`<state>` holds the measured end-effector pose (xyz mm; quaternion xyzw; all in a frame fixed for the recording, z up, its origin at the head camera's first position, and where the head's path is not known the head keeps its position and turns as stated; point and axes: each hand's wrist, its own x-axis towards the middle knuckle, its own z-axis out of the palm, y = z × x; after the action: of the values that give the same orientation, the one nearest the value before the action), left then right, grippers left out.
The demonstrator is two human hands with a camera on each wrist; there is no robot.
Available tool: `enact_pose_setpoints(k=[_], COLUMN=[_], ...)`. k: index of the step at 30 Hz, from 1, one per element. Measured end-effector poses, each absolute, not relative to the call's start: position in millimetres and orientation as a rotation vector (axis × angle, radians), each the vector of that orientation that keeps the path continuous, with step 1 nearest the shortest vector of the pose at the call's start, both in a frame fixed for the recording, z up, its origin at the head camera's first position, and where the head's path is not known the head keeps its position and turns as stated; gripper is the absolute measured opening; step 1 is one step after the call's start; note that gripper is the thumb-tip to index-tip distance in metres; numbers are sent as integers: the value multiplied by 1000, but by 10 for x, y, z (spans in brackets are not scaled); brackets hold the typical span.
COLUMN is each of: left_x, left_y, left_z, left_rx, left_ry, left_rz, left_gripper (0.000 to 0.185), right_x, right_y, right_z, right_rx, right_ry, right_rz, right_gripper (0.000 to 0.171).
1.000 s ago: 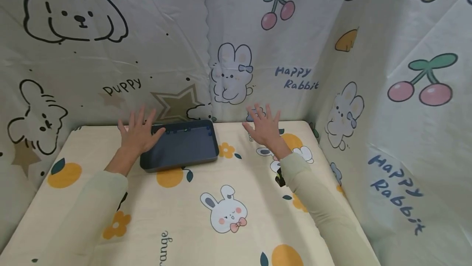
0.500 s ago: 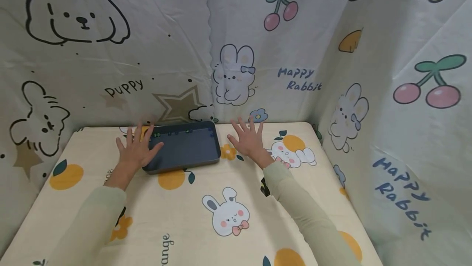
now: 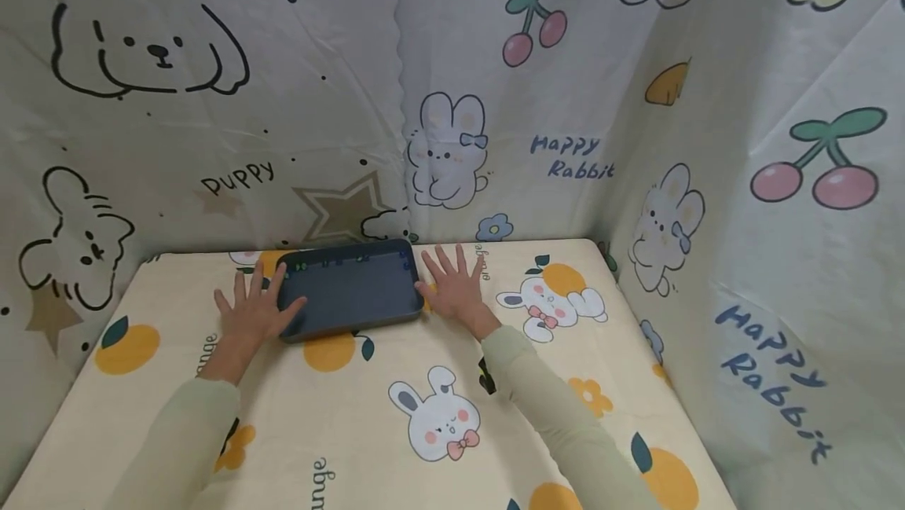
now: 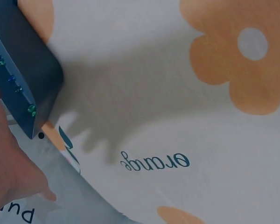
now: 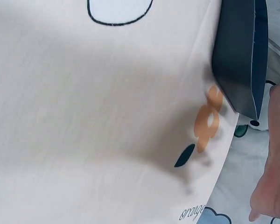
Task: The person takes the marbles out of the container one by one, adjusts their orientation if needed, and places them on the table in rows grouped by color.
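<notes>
A dark blue-grey rectangular tray (image 3: pixel 353 299) lies near the far edge of the table. Small shiny green and blue pieces (image 4: pixel 31 110) sit along its far inner side. My left hand (image 3: pixel 249 315), fingers spread, is at the tray's left end, its thumb overlapping the rim in the head view. At the right end is my right hand (image 3: pixel 456 291), fingers also spread and thumb right by the tray wall. Neither hand has anything in its fingers. In the wrist views, part of the left hand (image 4: pixel 14 172) and right hand (image 5: pixel 276 163) shows beside the tray.
A cream cloth (image 3: pixel 368 423) printed with oranges, flowers and rabbits covers the table. Pale fabric with cartoon prints hangs as a back wall (image 3: pixel 339 125) behind the tray and as a right wall (image 3: pixel 763 258) along the side.
My right hand has moved left and nearer, from over the rabbit print to the tray's right end. My left hand has come down slightly beside the left end. The tray stays in place.
</notes>
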<state>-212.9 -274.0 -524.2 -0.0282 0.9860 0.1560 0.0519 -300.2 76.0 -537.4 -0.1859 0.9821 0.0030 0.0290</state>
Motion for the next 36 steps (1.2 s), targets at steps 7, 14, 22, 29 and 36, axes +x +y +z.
enact_pose_setpoints(k=[7,14,22,29,36], left_x=[-2103,-2106,-2085,-2070,-2092], left_y=[-2775,-2795,-2806,-2832,-2820], left_z=[-5288,-5325,-5437,-5542,-5587], left_rx=[-111,-116,-141,-105,-93], left_ry=[3027,3019,2994,2986,2990], left_rz=[454,440,439,432,408], left_gripper=[89,89,85,85,86], right_x=[-3009,-3034,-3004,-3004,-3009], right_y=[675,605,560,544,551], right_z=[-5436,-5484,-5494,-5554,-5570], right_rx=[-579,-583,-579,-570,-564], right_ry=[3029,3016,2994,2991,2989], right_rz=[75,73,26,0,-23], right_gripper=[71,74,75,73,71])
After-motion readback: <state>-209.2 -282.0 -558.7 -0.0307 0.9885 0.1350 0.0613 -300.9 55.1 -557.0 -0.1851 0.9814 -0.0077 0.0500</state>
